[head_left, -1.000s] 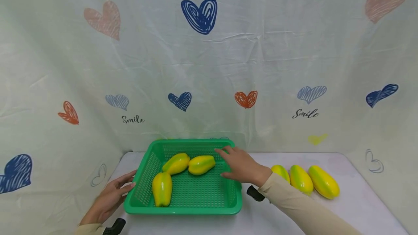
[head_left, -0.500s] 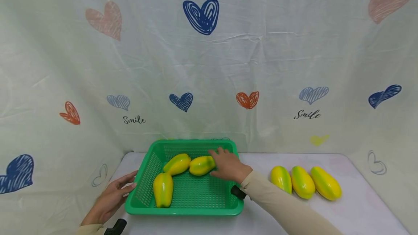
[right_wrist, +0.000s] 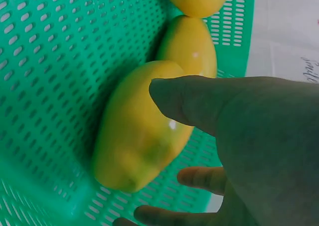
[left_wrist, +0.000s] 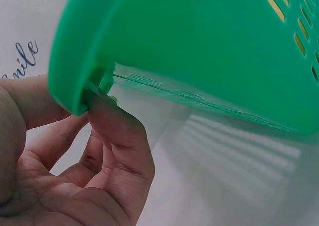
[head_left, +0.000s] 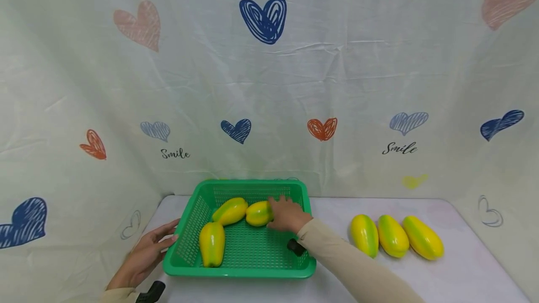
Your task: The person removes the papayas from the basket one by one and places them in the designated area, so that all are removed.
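A green plastic basket (head_left: pixel 240 273) with slotted walls holds three yellow-green papayas. My left hand (head_left: pixel 145 256) pinches its left rim, thumb on one side and fingertips tucked under the lip in the left wrist view. Inside the basket, my right hand (head_left: pixel 288 216) is at the rightmost papaya (head_left: pixel 258 214) and hides its right end. In the right wrist view the thumb (right_wrist: pixel 184 99) lies over this papaya while the other fingers spread out straight beside it. A second papaya (head_left: pixel 230 211) sits just left of it, and a third (head_left: pixel 212 244) lies nearer the front.
On the white table (head_left: pixel 463 272), right of the basket, three more papayas lie side by side: a left one (head_left: pixel 364 236), a middle one (head_left: pixel 393 236) and a right one (head_left: pixel 423 238). Behind the table hangs a pale curtain (head_left: pixel 269 88) printed with hearts.
My right hand has moved left and down from the basket's right side to the rightmost papaya. My left hand stays at the rim, and the papayas keep their places.
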The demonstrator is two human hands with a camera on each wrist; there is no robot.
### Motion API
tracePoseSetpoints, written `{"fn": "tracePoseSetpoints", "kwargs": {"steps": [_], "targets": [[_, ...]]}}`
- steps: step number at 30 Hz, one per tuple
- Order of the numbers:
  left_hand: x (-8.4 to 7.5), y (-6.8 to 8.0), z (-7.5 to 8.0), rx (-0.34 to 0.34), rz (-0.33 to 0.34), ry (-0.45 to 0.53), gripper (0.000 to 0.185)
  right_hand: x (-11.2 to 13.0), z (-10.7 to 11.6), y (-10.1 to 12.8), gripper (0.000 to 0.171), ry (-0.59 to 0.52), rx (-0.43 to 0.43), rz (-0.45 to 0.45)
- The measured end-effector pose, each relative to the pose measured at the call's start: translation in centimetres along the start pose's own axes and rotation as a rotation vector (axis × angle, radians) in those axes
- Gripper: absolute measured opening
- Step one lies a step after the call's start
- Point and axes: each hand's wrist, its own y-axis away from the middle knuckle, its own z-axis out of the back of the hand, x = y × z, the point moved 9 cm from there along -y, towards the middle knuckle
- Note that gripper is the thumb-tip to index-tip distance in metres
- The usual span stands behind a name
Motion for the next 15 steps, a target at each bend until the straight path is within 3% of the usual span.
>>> {"fn": "tracePoseSetpoints", "kwargs": {"steps": [15], "targets": [[-0.2,0.1,-0.1,-0.001,0.0,0.012,0.065,0.4,-2.1,-1.7,0.083,-0.096,0.058,-0.037]]}}
